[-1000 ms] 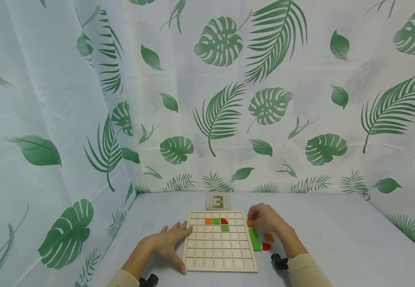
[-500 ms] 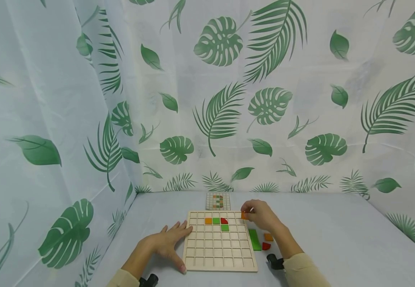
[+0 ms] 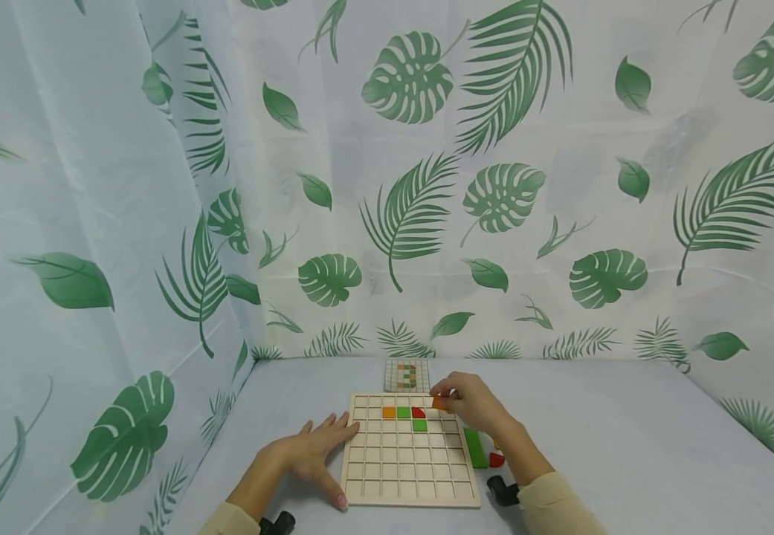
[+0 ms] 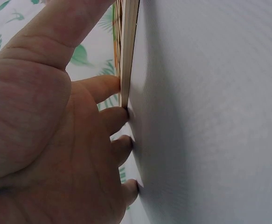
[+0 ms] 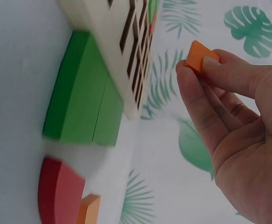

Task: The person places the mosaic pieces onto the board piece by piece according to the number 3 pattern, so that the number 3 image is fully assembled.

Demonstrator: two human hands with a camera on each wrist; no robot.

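My right hand (image 3: 472,400) pinches an orange square tile (image 5: 201,56) between thumb and fingers, over the far right part of a wooden grid board (image 3: 393,472). My left hand (image 3: 313,453) lies with spread fingers at the board's left edge; in the left wrist view its fingertips (image 4: 112,84) are right at the board's side. Set in the board's second row are an orange tile (image 3: 389,412), a green tile (image 3: 403,412) and a red rounded tile (image 3: 417,412). Another green tile (image 3: 420,425) sits below the red one.
Right of the board lie green pieces (image 5: 82,93) side by side, a red rounded piece (image 5: 61,191) and an orange piece (image 5: 89,210), partly behind the right wrist in the head view. A small pattern card (image 3: 407,376) lies behind the board. Leaf-printed curtains (image 3: 427,312) enclose the table.
My right hand has lifted the orange tile from beside the board's right edge and carried it left over the board's far right part. The left hand has stayed still.
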